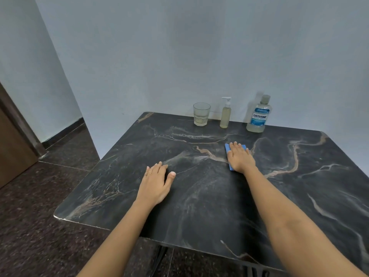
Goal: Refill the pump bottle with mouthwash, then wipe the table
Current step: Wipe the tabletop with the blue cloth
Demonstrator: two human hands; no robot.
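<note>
Pump bottle (225,114) at far edge of table (199,206), right hand (240,157) pressing blue cloth (227,147) flat mid-top, left hand (154,184) flat, released.

We are viewing a dark, pale-veined marble-look square table (199,206). Along its far edge a clear faceted glass tumbler (201,114), a slim clear white-topped pump bottle (225,114) and a clear blue-labelled mouthwash bottle (259,116) are standing upright, apart. A flat blue cloth (227,148) is lying mid-table beneath our right hand (240,157); our left hand (156,181) is resting flat on the bare top.
</note>
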